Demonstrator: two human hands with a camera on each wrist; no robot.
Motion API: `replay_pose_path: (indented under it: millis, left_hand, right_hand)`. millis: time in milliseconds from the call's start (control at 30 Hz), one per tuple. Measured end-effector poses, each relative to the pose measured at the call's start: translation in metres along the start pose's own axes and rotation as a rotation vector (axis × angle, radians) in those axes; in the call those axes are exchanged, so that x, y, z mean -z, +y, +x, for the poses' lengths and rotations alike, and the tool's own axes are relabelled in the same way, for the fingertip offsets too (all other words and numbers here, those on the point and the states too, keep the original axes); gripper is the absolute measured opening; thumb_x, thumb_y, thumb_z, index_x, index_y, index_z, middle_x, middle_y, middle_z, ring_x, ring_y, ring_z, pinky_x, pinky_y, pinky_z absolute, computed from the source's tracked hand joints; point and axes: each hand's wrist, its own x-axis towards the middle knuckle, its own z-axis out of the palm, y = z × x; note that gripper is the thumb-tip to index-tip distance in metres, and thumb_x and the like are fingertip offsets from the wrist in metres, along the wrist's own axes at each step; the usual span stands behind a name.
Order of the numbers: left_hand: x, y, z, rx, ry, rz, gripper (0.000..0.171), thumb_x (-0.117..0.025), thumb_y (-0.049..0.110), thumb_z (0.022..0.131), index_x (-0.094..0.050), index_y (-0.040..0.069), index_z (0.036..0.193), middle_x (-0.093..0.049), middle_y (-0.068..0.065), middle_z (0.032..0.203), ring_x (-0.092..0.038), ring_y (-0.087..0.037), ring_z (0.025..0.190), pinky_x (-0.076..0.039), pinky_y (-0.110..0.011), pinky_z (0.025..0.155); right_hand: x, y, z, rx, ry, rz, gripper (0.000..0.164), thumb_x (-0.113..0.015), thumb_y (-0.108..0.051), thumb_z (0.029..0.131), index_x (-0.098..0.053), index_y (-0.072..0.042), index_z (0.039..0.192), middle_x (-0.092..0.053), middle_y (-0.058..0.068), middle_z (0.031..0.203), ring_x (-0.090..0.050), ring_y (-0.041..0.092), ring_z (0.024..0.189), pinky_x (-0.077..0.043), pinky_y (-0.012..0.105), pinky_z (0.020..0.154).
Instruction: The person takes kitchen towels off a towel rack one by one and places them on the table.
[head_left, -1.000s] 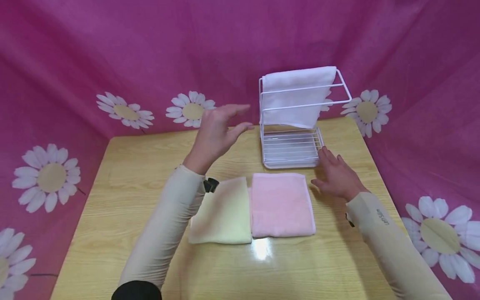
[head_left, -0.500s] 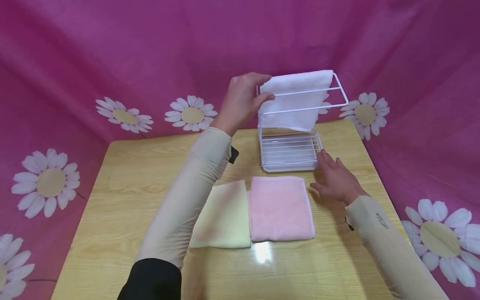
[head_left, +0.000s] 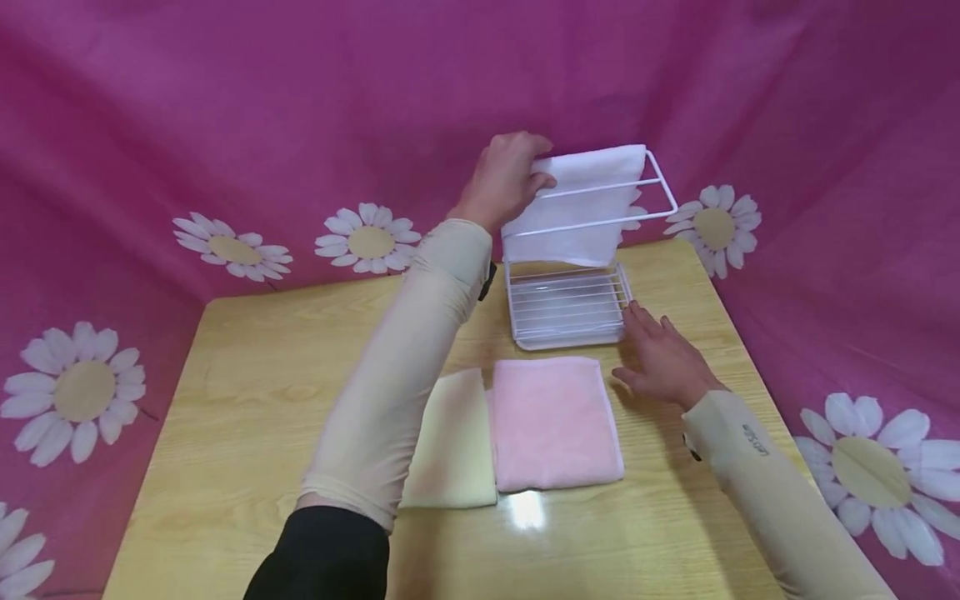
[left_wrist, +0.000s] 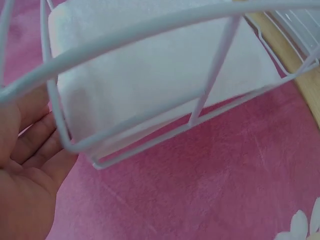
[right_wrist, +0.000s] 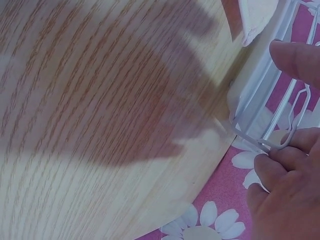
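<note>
Spanning the white wire rack's (head_left: 662,180) upper left end, the left hand's grip (head_left: 506,179) has thumb and forefinger apart; I cannot tell whether it holds anything. Over the far bar hangs the white towel (head_left: 581,208), apparently being straightened, so the next move calls for a light touch at its left edge. The right hand's grip (head_left: 663,362), fingers extended, touches the base tray's (head_left: 566,342) right side, presumably bracing. Nearer on the bench (head_left: 255,400), a pale-yellow towel (head_left: 453,450) lies left of a pink towel (head_left: 557,425).
</note>
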Motion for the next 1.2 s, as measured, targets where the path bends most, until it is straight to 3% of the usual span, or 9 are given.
replay_pose_path:
  millis: [167,367,567,900,1200]
  left_hand:
    - [-0.006,-0.005,0.005,0.038,-0.030,0.027,0.034,-0.073,0.024,0.095,-0.071,0.011,0.126,-0.070,-0.001,0.122,-0.061,-0.018,0.114,-0.045,-0.027,0.098]
    - [-0.003,-0.012,0.007,0.085,-0.010,0.050,0.024,-0.070,0.025,0.097,-0.077,0.018,0.119,-0.072,0.002,0.116,-0.064,-0.018,0.110,-0.048,-0.029,0.094]
    - [0.002,-0.013,0.006,0.136,0.016,0.013,0.021,-0.069,0.025,0.097,-0.078,0.018,0.115,-0.073,0.003,0.113,-0.065,-0.016,0.106,-0.048,-0.028,0.092]
    - [0.006,-0.009,0.004,0.111,0.068,0.002,0.019,-0.069,0.024,0.098,-0.079,0.017,0.112,-0.074,0.002,0.108,-0.065,-0.016,0.103,-0.048,-0.028,0.090]
    - [0.022,-0.004,0.005,0.077,0.092,-0.008,0.022,-0.066,0.025,0.100,-0.078,0.012,0.113,-0.074,0.000,0.107,-0.063,-0.015,0.099,-0.046,-0.025,0.090]
  right_hand:
    - [-0.004,-0.006,0.001,0.011,0.000,-0.014,0.102,-0.076,-0.034,0.087,-0.014,0.004,0.158,-0.012,0.026,0.163,-0.017,0.041,0.149,-0.010,0.055,0.119]
    - [-0.002,-0.014,0.005,0.025,0.010,-0.043,0.102,-0.076,-0.034,0.086,-0.015,0.006,0.157,-0.014,0.027,0.163,-0.018,0.041,0.148,-0.012,0.055,0.118]
    - [-0.001,-0.020,0.008,0.014,0.000,-0.055,0.101,-0.076,-0.035,0.087,-0.016,0.006,0.157,-0.014,0.025,0.163,-0.018,0.040,0.149,-0.011,0.054,0.119]
    - [-0.004,-0.019,0.006,0.021,0.013,-0.049,0.102,-0.077,-0.034,0.085,-0.016,0.007,0.156,-0.014,0.026,0.163,-0.018,0.041,0.148,-0.012,0.055,0.118]
    - [-0.004,-0.018,0.003,0.045,0.036,-0.029,0.099,-0.076,-0.031,0.087,-0.016,0.007,0.156,-0.014,0.028,0.162,-0.018,0.041,0.148,-0.012,0.055,0.118]
